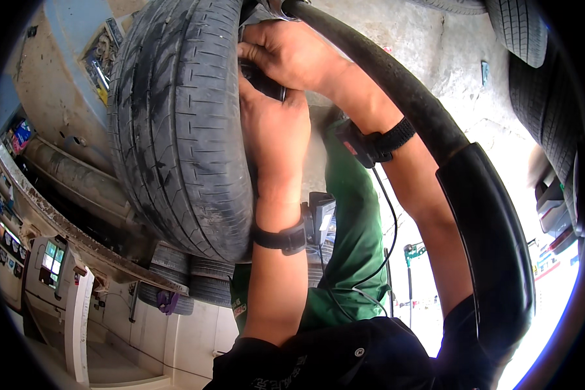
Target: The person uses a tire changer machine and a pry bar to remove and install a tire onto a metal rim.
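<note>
A large worn tyre (182,136) stands upright at centre left. My left hand (275,127) reaches in along its right side, fingertips mostly hidden behind it, beside a small black part (263,77) I cannot identify. Just above, my right hand (286,55) has its fingers curled at that part, near the wheel's inner side; what it grips is unclear. A long dark metal bar (383,71) with a black sleeve (484,240) runs diagonally from the top, alongside my right forearm. Both wrists wear strapped devices with cables.
A rusty vehicle underside (84,182) and a tool tray (101,62) are at left. Stacked tyres (208,289) sit below the wheel. More tyres (533,97) line the upper right. A white post (78,325) rises at lower left, and my green-trousered leg (348,234) is behind my arms.
</note>
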### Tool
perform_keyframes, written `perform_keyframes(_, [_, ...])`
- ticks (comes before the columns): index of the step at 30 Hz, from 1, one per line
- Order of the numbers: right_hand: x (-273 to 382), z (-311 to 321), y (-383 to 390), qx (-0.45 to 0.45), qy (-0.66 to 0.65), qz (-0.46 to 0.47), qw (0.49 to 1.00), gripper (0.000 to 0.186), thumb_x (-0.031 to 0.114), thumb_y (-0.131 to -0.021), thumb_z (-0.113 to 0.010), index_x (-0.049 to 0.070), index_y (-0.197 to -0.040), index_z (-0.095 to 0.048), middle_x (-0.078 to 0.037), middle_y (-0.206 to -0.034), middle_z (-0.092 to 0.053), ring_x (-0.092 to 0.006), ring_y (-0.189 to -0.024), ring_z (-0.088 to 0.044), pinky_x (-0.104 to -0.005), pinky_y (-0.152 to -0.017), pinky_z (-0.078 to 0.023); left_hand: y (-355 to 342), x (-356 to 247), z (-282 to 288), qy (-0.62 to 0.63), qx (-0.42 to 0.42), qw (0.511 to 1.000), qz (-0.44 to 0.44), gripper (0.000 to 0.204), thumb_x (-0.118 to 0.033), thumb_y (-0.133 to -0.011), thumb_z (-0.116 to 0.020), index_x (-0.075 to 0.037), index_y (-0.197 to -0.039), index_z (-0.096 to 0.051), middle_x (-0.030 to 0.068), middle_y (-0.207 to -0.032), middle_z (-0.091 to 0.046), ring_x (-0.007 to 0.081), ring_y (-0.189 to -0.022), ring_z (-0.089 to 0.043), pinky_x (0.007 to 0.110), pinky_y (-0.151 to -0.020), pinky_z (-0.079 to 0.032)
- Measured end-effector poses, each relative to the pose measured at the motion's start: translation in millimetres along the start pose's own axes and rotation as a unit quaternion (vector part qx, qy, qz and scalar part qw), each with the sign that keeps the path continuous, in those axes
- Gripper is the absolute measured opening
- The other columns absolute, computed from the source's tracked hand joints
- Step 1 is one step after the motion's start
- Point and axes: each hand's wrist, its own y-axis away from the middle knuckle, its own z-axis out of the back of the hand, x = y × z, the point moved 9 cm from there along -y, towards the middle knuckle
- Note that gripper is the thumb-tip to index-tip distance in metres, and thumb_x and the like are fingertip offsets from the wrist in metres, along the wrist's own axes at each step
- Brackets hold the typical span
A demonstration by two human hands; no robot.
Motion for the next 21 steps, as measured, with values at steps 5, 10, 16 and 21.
perform_keyframes(5, [-5, 6, 3, -0.014, -0.018, -0.075, 0.997, 0.027, 0.03, -0.099, -0.066, 0.004, -0.101, -0.071, -0.017, -0.093, -0.072, -0.0363, -0.085, -0.064, -0.0433, -0.081, -0.051, 2, -4, 3, 0.041, -0.008, 0.999, 0.002, 0.082, -0.015, -0.085, -0.071, 0.006, -0.153, -0.031, 0.0342, -0.148, -0.047, 0.0457, -0.138, -0.047, 0.044, -0.116, -0.038])
perform_keyframes(10, [-20, 8, 2, -0.014, -0.01, -0.105, 0.994, 0.034, 0.04, -0.102, -0.062, 0.009, -0.111, -0.071, -0.015, -0.096, -0.074, -0.032, -0.09, -0.069, -0.041, -0.084, -0.054, 5, -13, 8, 0.085, -0.015, 0.996, -0.002, 0.082, -0.012, -0.083, -0.069, 0.007, -0.153, -0.032, 0.0346, -0.146, -0.049, 0.0461, -0.136, -0.048, 0.045, -0.115, -0.039])
perform_keyframes(16, [-37, 4, -8, -0.045, -0.129, -0.078, 0.988, 0.031, 0.034, -0.099, -0.067, 0.004, -0.107, -0.071, -0.013, -0.093, -0.073, -0.0272, -0.091, -0.07, -0.0393, -0.084, -0.054, 5, -3, -2, 0.079, -0.006, 0.997, 0.023, 0.082, -0.012, -0.082, -0.068, 0.006, -0.153, -0.032, 0.0349, -0.146, -0.049, 0.0462, -0.136, -0.049, 0.044, -0.114, -0.04])
perform_keyframes(21, [-27, 3, -3, 0.041, -0.023, -0.159, 0.986, 0.042, 0.045, -0.104, -0.058, 0.014, -0.131, -0.066, -0.013, -0.12, -0.074, -0.0288, -0.111, -0.07, -0.038, -0.097, -0.054, 4, 0, 1, 0.075, -0.016, 0.997, 0.007, 0.083, -0.012, -0.082, -0.069, 0.005, -0.154, -0.031, 0.0342, -0.146, -0.049, 0.0462, -0.136, -0.048, 0.044, -0.115, -0.039])
